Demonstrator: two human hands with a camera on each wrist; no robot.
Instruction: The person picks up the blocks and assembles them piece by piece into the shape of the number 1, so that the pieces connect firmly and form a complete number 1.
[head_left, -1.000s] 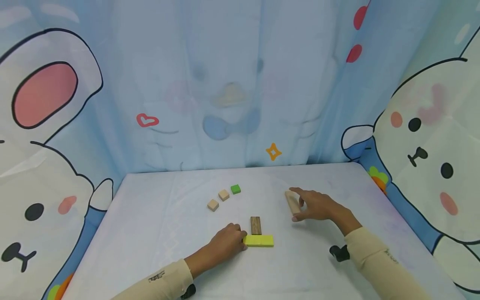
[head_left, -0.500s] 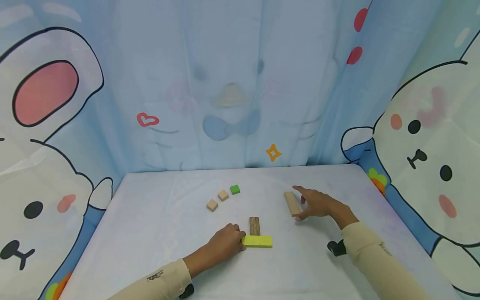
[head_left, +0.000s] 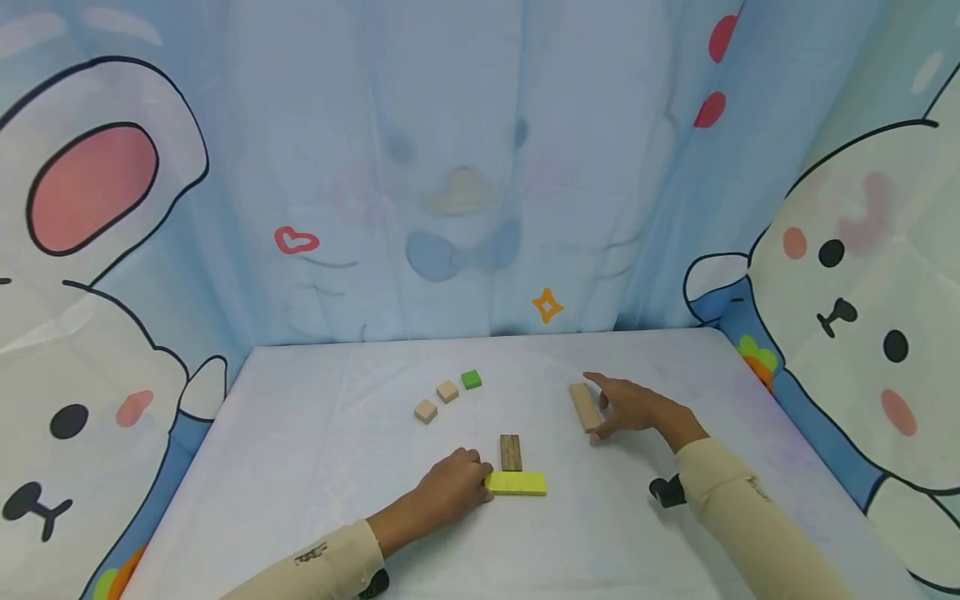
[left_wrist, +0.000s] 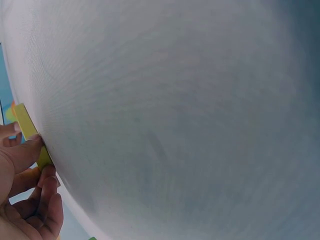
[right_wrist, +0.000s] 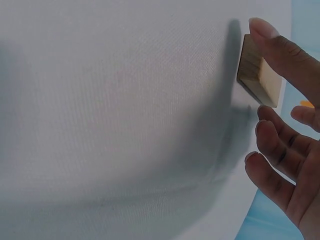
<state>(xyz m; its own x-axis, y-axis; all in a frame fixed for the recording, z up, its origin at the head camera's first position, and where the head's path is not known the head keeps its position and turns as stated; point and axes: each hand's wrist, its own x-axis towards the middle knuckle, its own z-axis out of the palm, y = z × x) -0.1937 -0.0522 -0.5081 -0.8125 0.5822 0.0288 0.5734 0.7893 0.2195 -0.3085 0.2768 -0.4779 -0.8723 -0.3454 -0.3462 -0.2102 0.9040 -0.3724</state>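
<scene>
On the bench (head_left: 570,542), the right hand (head_left: 637,407) has loosened since a second ago, its forefinger (head_left: 606,382) now clear of the pale block (head_left: 585,408); thumb (right_wrist: 287,55) contact is unclear. Only the right wrist view clearly shows its lower fingers (right_wrist: 273,180), loosely bent. The left hand (head_left: 453,483) pinches the yellow block (head_left: 519,483) beside the brown block (head_left: 511,452).

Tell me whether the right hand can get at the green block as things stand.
Probably yes: in the head view, only the pale wooden plank lies between the right hand and the green block, and it looks low enough to reach over.
</scene>
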